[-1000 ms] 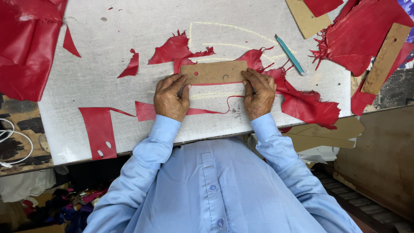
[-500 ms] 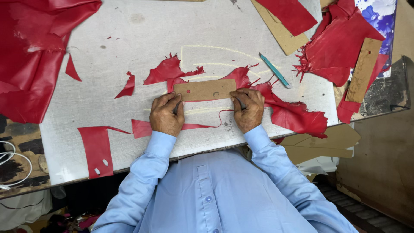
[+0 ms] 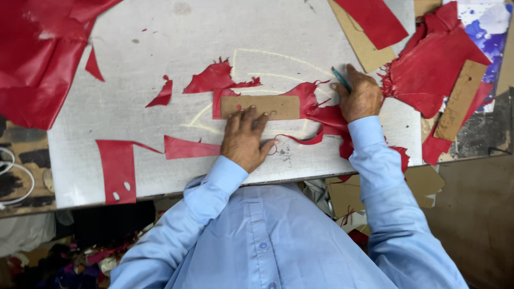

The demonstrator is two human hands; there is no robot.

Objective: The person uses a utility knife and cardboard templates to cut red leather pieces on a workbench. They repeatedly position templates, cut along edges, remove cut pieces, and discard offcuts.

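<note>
The left hand (image 3: 243, 140) pressed flat, fingers spread, on the stiff rectangular brown cardboard template (image 3: 261, 106) lying over soft, floppy red leather (image 3: 321, 115) on the grey bench (image 3: 160, 48). The right hand (image 3: 362, 96) closed its grip on a teal pen (image 3: 340, 78).

We see a pale grey, scuffed metal surface (image 3: 160, 48) marked with faint chalk curves (image 3: 278, 56), evenly lit. Beyond its right edge lies brown flooring (image 3: 476, 225). At the left, a white cable (image 3: 16, 182) loops over a dark, worn ledge (image 3: 21, 155).
</note>
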